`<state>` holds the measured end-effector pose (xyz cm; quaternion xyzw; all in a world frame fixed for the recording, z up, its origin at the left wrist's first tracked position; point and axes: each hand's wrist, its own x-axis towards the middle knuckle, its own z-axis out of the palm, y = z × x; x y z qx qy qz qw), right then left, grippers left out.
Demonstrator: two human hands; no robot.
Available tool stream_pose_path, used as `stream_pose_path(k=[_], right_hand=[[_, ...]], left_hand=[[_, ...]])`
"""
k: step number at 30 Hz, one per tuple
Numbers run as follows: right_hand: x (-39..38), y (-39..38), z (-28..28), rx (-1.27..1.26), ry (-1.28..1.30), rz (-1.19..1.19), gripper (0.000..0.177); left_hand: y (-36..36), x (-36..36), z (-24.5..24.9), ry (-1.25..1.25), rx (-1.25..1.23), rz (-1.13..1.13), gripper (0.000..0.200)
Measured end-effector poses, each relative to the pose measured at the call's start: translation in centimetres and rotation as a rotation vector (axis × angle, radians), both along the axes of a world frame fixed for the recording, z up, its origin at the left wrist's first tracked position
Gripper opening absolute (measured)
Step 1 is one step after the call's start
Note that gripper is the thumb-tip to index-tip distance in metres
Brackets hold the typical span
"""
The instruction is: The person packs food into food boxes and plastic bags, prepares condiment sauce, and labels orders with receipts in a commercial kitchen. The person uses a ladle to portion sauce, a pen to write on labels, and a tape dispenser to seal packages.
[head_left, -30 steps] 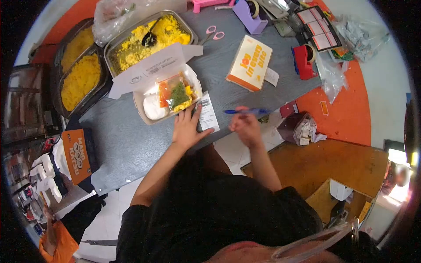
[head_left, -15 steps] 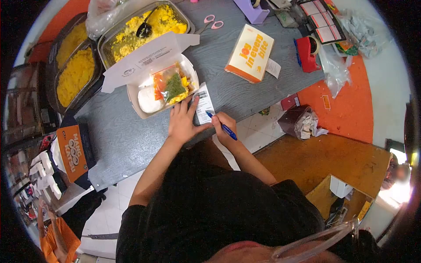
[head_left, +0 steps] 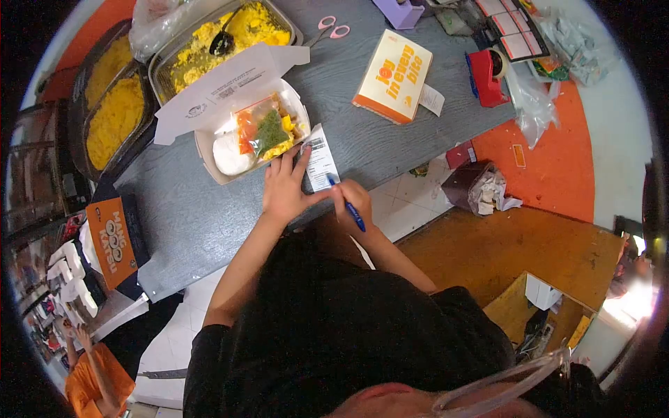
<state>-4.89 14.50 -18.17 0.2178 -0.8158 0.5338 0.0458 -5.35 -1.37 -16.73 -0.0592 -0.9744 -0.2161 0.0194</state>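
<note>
A printed paper receipt point(head_left: 321, 161) lies on the grey table near its front edge. My left hand point(head_left: 284, 189) is spread flat, its fingertips on the receipt's left edge and the thumb stretched along its lower end. In my right hand point(head_left: 354, 202) is a blue pen point(head_left: 355, 214), its tip at the lower part of the receipt. Just beyond my left fingers stands an open white takeaway box point(head_left: 216, 173). Inside it are a white rounded portion of rice point(head_left: 233, 153), yellow food and a clear packet point(head_left: 269, 131) with orange and green contents.
Behind the box is a tray of yellow food point(head_left: 279, 40) with a black ladle point(head_left: 221, 43). Pink-handled scissors point(head_left: 339, 32), a closed meal box point(head_left: 394, 76) and a red tape dispenser point(head_left: 486, 80) are on the table point(head_left: 188, 230). A person in orange point(head_left: 101, 380) stands lower left.
The table and its things have shifted slightly up and left in view. My right hand and the pen have moved a little with them. The person in orange has changed arm position.
</note>
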Motion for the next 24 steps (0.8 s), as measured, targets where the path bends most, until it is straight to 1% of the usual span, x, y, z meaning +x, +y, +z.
stream_pose_path(k=[2, 4, 6, 7, 9, 10, 12, 16, 18, 19, 21, 24], right_hand=[[-0.2, 0.4, 0.6, 0.038, -0.066, -0.158, 0.013], [-0.1, 0.3, 0.6, 0.046, -0.066, -0.175, 0.012], [0.2, -0.1, 0.5, -0.031, 0.043, -0.060, 0.010], [0.2, -0.6, 0.3, -0.031, 0.042, -0.062, 0.010], [0.4, -1.4, -0.2, -0.052, 0.161, 0.057, 0.012], [0.5, -1.2, -0.2, -0.053, 0.160, 0.055, 0.012], [0.5, -0.8, 0.1, 0.001, 0.072, -0.069, 0.008], [0.7, -0.4, 0.3, 0.047, -0.010, -0.077, 0.005], [0.9, -0.3, -0.3, 0.066, 0.018, 0.066, 0.005], [1.0, -0.2, -0.3, 0.066, 0.018, 0.065, 0.005], [1.0, 0.0, -0.3, 0.051, -0.018, -0.060, 0.008], [1.2, 0.2, -0.5, 0.061, -0.001, 0.004, 0.009]], left_hand=[[0.1, 0.0, 0.1, 0.015, 0.055, 0.010, 0.087], [0.1, 0.0, 0.0, 0.016, 0.049, 0.012, 0.087], [0.0, 0.0, -0.1, 0.016, 0.043, 0.011, 0.087], [-0.2, 0.0, -0.2, -0.014, -0.003, -0.002, 0.087], [-0.2, 0.1, -0.2, -0.047, -0.050, -0.017, 0.087], [-0.1, 0.1, 0.0, -0.042, -0.016, -0.003, 0.087], [0.0, 0.0, 0.1, -0.036, 0.017, 0.011, 0.087], [0.0, 0.1, 0.0, -0.026, 0.029, 0.013, 0.087], [0.0, 0.1, 0.0, -0.042, 0.020, 0.003, 0.087], [0.0, 0.1, -0.1, -0.024, 0.030, 0.005, 0.087], [-0.1, 0.1, -0.2, -0.005, 0.040, 0.010, 0.087], [0.0, 0.1, -0.1, 0.011, 0.048, 0.010, 0.087]])
